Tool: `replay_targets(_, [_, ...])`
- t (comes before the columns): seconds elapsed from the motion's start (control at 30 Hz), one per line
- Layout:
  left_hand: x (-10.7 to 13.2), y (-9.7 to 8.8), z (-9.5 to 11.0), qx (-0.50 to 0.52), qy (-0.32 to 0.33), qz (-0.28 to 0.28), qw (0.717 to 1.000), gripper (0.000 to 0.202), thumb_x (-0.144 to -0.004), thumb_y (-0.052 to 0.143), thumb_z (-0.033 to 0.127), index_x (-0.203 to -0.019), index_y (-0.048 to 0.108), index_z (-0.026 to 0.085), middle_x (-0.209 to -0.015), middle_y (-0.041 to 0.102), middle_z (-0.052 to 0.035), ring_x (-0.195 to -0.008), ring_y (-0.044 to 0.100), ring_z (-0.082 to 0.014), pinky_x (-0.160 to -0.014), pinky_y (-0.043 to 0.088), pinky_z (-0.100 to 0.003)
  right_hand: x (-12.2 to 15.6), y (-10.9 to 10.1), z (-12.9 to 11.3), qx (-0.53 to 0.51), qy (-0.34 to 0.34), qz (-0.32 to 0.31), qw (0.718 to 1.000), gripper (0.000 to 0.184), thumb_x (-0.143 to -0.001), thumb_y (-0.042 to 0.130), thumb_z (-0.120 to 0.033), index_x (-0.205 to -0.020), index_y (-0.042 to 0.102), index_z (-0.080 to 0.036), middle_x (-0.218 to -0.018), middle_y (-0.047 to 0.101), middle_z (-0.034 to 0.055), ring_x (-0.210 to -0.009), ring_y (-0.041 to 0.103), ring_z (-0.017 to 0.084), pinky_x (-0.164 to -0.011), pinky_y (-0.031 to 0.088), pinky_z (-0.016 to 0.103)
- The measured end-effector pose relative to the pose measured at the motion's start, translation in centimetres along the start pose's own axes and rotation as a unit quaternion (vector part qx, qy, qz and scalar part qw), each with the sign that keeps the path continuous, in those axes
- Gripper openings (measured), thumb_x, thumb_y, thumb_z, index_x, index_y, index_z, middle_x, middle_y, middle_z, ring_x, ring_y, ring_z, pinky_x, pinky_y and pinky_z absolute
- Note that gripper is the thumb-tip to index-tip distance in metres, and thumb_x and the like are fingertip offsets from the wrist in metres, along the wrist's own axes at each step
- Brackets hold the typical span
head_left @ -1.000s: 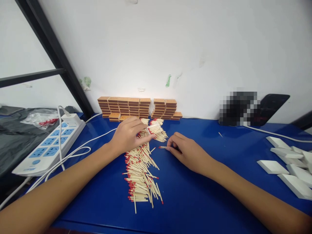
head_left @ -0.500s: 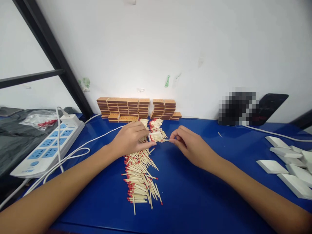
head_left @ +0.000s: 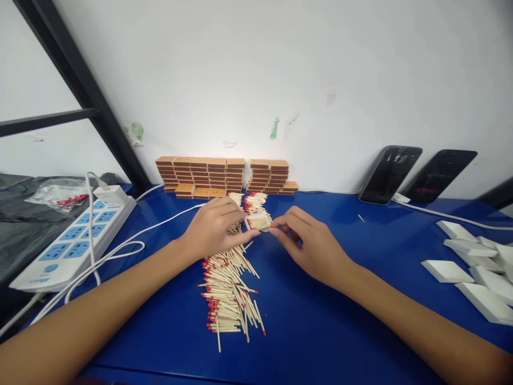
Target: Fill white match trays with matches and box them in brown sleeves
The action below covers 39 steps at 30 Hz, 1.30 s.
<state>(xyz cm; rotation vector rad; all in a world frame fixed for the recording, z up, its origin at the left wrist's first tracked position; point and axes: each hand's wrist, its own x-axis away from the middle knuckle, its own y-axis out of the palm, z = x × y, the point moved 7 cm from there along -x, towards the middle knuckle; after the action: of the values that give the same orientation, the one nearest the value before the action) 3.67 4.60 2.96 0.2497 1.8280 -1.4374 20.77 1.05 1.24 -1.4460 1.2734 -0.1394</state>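
My left hand [head_left: 216,227] grips a small white matchbox tray [head_left: 249,224] between thumb and fingers, above the table. Red-tipped matches [head_left: 259,221] lie side by side in it. At the tray's right side, the thumb and forefinger of my right hand [head_left: 306,238] pinch the end of a match; the fingertips partly hide it. Beneath and in front of my left hand spreads a long pile of loose matches [head_left: 226,299], heads mostly to the left. Two smaller heaps lie behind the tray, the right-hand heap [head_left: 254,201] showing more fully.
Stacked brown matchboxes [head_left: 200,174] line the wall. White trays [head_left: 452,271] lie at right, and two phones [head_left: 390,174] lean on the wall. A power strip [head_left: 74,243] with white cables [head_left: 128,246] sits at left on the blue table [head_left: 320,331].
My right hand has moved left to the tray, and the match that stuck out toward it now reaches less far out. My left hand keeps its hold. The view has shifted slightly.
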Motion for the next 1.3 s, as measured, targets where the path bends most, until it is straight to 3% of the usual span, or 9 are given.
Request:
replay_targets(0.17, [0.3, -0.2, -2.0, -0.040, -0.064, 0.027, 0.997, 0.032, -0.092, 0.069, 0.048, -0.093, 0.074, 0.016, -0.075, 0.069, -0.0048, -0.076, 0.064, -0.0214, -0.074, 0.052, -0.038, 0.0, 2.8, -1.2, -0.019, -0.042, -0.096, 0.994, 0.025, -0.102, 0.053, -0.023, -0.126, 0.061, -0.023, -0.118, 0.058, 0.0101, -0.098, 0.061, 0.020, -0.086, 0.053, 0.036])
replay_targets(0.3, [0.3, -0.1, -1.9, -0.041, -0.059, 0.025, 0.997, 0.032, -0.091, 0.070, 0.048, -0.094, 0.074, 0.016, -0.076, 0.069, -0.0048, -0.077, 0.064, -0.0215, -0.075, 0.053, -0.038, 0.1, 4.2, -1.5, -0.021, -0.063, -0.134, 0.989, 0.021, -0.102, 0.049, -0.019, -0.117, 0.064, -0.023, -0.116, 0.057, 0.0097, -0.099, 0.059, 0.020, -0.086, 0.053, 0.036])
replay_targets(0.53, [0.3, 0.0, -1.7, -0.031, -0.053, 0.016, 0.998, 0.027, -0.090, 0.071, 0.042, -0.096, 0.074, 0.016, -0.080, 0.071, -0.0053, -0.081, 0.065, -0.0220, -0.076, 0.053, -0.037, -0.2, 3.1, -0.9, -0.051, -0.035, -0.121, 0.991, 0.017, -0.099, 0.050, -0.013, -0.106, 0.064, -0.021, -0.109, 0.060, 0.0074, -0.094, 0.059, 0.018, -0.084, 0.050, 0.033])
replay_targets(0.7, [0.2, -0.3, -2.0, -0.045, -0.068, 0.035, 0.996, 0.030, -0.091, 0.070, 0.047, -0.091, 0.073, 0.017, -0.074, 0.067, -0.0041, -0.074, 0.062, -0.0209, -0.073, 0.051, -0.037, -0.6, 3.6, -1.4, -0.058, 0.057, -0.064, 0.995, 0.007, -0.094, 0.066, -0.027, -0.096, 0.064, -0.021, -0.096, 0.063, 0.0039, -0.084, 0.061, 0.017, -0.078, 0.050, 0.033])
replay_targets(0.97, [-0.1, 0.1, -2.2, -0.051, -0.073, 0.047, 0.995, 0.029, -0.091, 0.069, 0.046, -0.091, 0.073, 0.017, -0.074, 0.068, -0.0044, -0.075, 0.062, -0.0210, -0.073, 0.051, -0.038, -0.6, 5.2, -2.3, 0.007, 0.010, -0.062, 0.998, 0.008, -0.097, 0.061, -0.026, -0.096, 0.065, -0.019, -0.101, 0.065, 0.0081, -0.093, 0.062, 0.020, -0.084, 0.051, 0.035])
replay_targets(1.3, [-0.1, -0.8, -2.1, -0.056, -0.061, 0.057, 0.995, 0.025, -0.092, 0.069, 0.042, -0.089, 0.072, 0.017, -0.077, 0.071, -0.0059, -0.078, 0.066, -0.0220, -0.072, 0.052, -0.037, -0.8, 4.7, -1.9, 0.033, 0.013, -0.088, 0.996, 0.010, -0.097, 0.056, -0.015, -0.089, 0.061, -0.018, -0.093, 0.063, 0.0059, -0.085, 0.061, 0.018, -0.076, 0.049, 0.032])
